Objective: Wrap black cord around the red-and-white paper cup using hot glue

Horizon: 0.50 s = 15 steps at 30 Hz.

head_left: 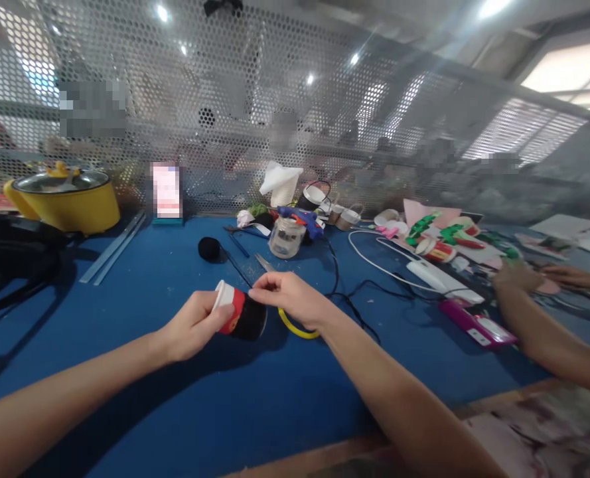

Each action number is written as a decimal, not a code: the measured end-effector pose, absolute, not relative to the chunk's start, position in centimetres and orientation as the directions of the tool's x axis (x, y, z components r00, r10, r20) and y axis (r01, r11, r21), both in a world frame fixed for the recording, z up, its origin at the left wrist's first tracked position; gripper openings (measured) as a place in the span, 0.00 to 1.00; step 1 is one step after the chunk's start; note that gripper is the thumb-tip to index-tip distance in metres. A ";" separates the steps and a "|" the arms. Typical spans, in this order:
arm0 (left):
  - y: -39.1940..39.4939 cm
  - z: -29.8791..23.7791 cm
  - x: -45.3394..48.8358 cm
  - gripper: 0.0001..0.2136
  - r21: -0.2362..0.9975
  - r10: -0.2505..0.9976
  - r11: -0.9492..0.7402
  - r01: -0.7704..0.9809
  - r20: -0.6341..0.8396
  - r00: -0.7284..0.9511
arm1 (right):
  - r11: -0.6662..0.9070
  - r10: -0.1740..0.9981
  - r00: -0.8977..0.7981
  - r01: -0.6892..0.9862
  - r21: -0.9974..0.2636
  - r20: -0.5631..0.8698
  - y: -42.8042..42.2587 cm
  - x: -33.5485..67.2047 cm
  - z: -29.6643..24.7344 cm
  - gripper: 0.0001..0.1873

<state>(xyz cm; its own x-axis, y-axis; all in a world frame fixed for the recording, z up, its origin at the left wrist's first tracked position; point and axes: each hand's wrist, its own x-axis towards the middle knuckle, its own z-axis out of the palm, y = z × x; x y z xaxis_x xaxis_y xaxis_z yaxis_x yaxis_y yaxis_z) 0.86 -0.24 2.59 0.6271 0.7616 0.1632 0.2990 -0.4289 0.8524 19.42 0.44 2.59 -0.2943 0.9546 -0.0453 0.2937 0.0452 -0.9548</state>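
Note:
A paper cup (225,297) with a white rim and a red band lies tilted in my left hand (192,325), whose fingers are closed round its rim end. Black yarn (251,318) covers the other end of the cup. At the cup's side, my right hand (295,299) pinches the black strand (235,267), which runs back to a black yarn ball (209,249) on the table. Scissors (263,263) lie partly beneath my right hand, a yellow loop (297,326) showing below it.
Behind my hands stand a clear jar (287,239) and a blue glue gun (302,219). A yellow pot (68,202), clear sticks (113,249) and a phone (167,191) are left. Cables, a purple power strip (476,324) and another person's arm (548,332) occupy the right.

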 end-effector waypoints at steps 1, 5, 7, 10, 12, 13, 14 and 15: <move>-0.2 2.6 1.0 0.13 0.853 0.749 -0.426 0.300 0.147 0.646 | 0.055 0.958 -0.284 0.294 -0.954 -0.032 0.4 19.2 2.5 0.13; -0.4 2.6 1.3 0.11 0.899 0.744 -0.311 0.309 0.028 0.668 | 0.123 0.974 -0.220 0.283 -0.951 0.060 0.4 18.7 2.5 0.11; -0.5 2.5 1.4 0.10 0.919 0.737 -0.237 0.314 -0.041 0.675 | 0.170 0.972 -0.199 0.222 -0.960 0.126 0.7 18.5 2.8 0.11; -0.5 2.5 1.3 0.09 0.927 0.717 -0.196 0.320 -0.087 0.692 | 0.225 0.963 -0.177 0.110 -0.968 0.203 1.5 18.1 3.3 0.11; -0.5 2.6 1.2 0.09 0.925 0.691 -0.220 0.311 -0.077 0.718 | 0.245 0.957 -0.178 0.087 -0.966 0.227 2.1 17.6 3.5 0.10; -0.5 2.7 1.1 0.09 0.922 0.674 -0.239 0.303 -0.067 0.736 | 0.251 0.955 -0.190 0.095 -0.963 0.230 2.4 17.2 3.5 0.10; -0.5 2.7 1.1 0.10 0.918 0.652 -0.260 0.298 -0.061 0.756 | 0.250 0.952 -0.211 0.114 -0.962 0.222 2.7 16.9 3.4 0.10; -0.5 2.8 1.0 0.10 0.913 0.631 -0.282 0.295 -0.056 0.774 | 0.247 0.948 -0.240 0.144 -0.958 0.208 3.0 16.5 3.2 0.10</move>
